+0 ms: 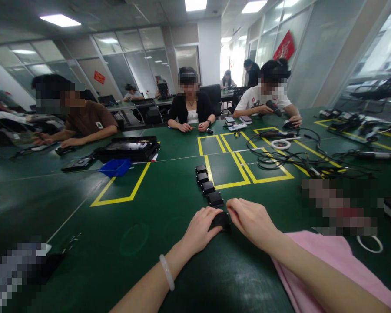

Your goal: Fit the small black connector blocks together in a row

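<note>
My left hand [202,225] is closed around the left side of a small black rectangular part [222,221], which rests on the green table. At the part's right edge is my right hand [249,219], its fingers pinched together; whatever they hold, if anything, is hidden or too small to make out. Beyond my hands, several similar black parts stand in a row, the nearest black part [215,199] just past my fingertips.
Yellow tape outlines mark the green table [169,191]. A blue tray [115,167] and a black case [128,148] lie at left, tangled black cables [276,161] at right. A pink cloth [308,256] lies under my right forearm. Several people sit around the table.
</note>
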